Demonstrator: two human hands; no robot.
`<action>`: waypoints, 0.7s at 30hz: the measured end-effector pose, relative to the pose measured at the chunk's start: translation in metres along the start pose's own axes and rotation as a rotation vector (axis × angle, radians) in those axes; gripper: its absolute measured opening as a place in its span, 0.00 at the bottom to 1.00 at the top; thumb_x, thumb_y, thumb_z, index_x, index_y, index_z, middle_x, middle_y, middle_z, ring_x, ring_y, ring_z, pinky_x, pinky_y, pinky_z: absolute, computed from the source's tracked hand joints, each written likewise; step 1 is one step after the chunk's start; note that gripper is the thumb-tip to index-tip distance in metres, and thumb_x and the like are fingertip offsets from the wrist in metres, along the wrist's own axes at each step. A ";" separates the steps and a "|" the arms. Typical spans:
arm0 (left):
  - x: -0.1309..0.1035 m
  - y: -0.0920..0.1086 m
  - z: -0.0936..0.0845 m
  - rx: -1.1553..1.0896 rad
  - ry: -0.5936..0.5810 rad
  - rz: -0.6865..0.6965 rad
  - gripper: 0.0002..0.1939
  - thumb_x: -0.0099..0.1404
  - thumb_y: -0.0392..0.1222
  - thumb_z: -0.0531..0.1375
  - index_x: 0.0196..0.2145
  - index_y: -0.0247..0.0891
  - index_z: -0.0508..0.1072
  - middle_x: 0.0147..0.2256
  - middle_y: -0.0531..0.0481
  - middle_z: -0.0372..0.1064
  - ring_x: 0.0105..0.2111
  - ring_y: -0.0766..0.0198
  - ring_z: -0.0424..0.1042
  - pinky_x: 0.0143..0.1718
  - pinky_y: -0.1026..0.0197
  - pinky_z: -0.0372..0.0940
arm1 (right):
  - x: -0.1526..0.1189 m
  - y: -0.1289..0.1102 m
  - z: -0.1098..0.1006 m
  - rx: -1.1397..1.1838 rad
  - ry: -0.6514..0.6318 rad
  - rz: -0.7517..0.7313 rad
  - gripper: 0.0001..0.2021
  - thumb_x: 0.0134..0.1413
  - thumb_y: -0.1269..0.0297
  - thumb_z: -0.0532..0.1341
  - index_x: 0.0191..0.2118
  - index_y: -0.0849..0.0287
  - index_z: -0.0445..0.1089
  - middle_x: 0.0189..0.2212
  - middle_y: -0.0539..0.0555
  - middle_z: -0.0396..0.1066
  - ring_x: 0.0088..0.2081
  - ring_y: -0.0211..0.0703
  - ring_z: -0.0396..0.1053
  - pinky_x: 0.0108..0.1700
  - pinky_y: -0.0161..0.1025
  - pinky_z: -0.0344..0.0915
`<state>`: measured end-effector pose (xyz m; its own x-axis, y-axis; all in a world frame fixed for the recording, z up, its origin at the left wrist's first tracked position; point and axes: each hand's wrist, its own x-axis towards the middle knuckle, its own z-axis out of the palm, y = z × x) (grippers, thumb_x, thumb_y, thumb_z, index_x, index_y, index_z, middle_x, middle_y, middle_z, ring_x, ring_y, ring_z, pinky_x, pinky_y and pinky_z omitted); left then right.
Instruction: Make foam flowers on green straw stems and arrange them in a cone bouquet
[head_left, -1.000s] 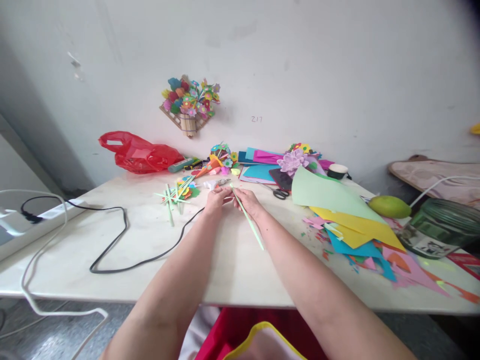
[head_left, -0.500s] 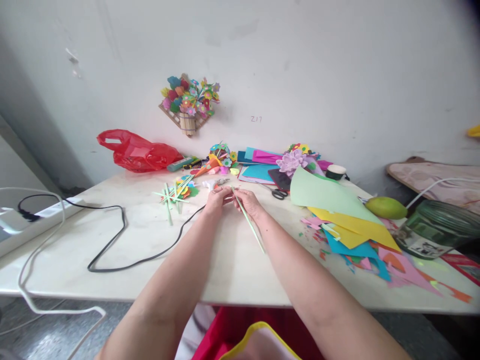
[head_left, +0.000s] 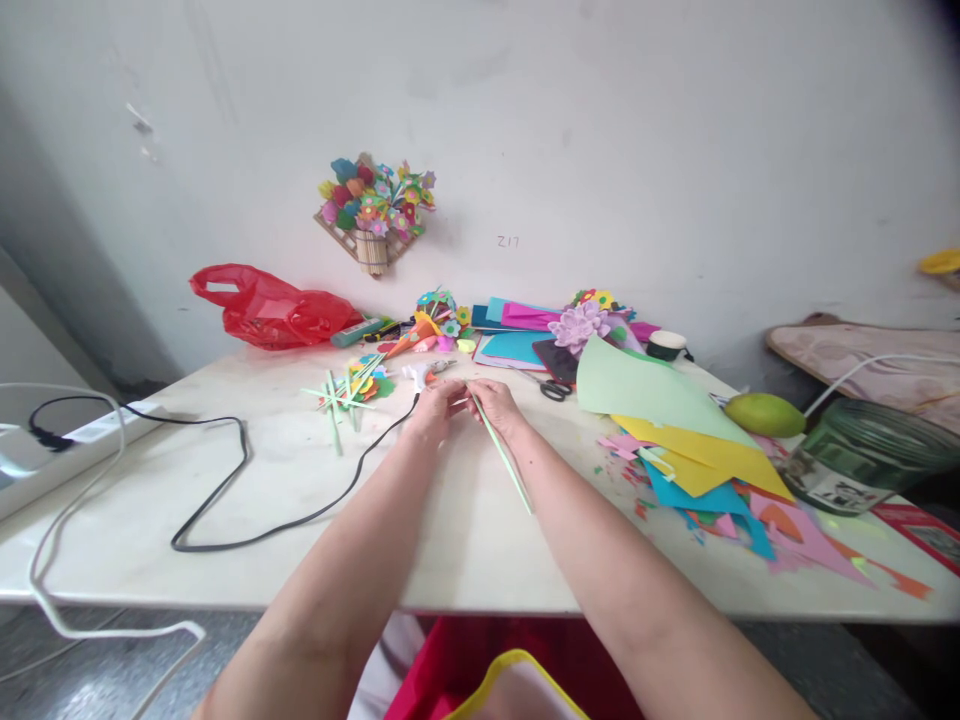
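Observation:
Above the middle of the table, my left hand [head_left: 439, 408] and my right hand [head_left: 493, 405] meet with fingers pinched together at the far end of a thin pale green strip [head_left: 506, 460]. From there the strip slants back towards me along my right wrist. My fingers partly hide its far tip. Just beyond my left hand lies a white glue gun [head_left: 415, 375] with an orange trigger. Left of it, several pale green strips [head_left: 334, 412] lie beside colourful foam flowers [head_left: 365, 382]. Black-handled scissors [head_left: 555, 389] rest to the right of my hands.
A black cord [head_left: 247, 545] loops across the left side to a power strip [head_left: 97, 440]. Foam sheets [head_left: 667, 400] and scraps cover the right, near a mango [head_left: 765, 414] and a glass jar [head_left: 862, 455]. A red plastic bag [head_left: 277, 310] stands at the back left.
The whole view has shifted slightly. Both hands stay pinched at the strip's far end, with only a slight movement of the fingers.

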<state>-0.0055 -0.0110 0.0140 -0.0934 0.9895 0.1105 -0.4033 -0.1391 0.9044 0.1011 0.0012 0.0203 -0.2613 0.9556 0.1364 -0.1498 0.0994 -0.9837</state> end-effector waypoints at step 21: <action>0.000 0.003 0.004 0.194 0.150 0.078 0.15 0.46 0.48 0.65 0.25 0.32 0.72 0.16 0.51 0.64 0.14 0.69 0.61 0.17 0.65 0.57 | -0.007 0.001 0.007 -0.065 -0.154 0.103 0.13 0.58 0.60 0.54 0.26 0.62 0.64 0.12 0.46 0.64 0.10 0.30 0.57 0.11 0.28 0.46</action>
<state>-0.0034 -0.0114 0.0188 -0.2568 0.9571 0.1341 -0.2089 -0.1904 0.9592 0.0963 -0.0067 0.0188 -0.4158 0.9083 0.0464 -0.0542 0.0262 -0.9982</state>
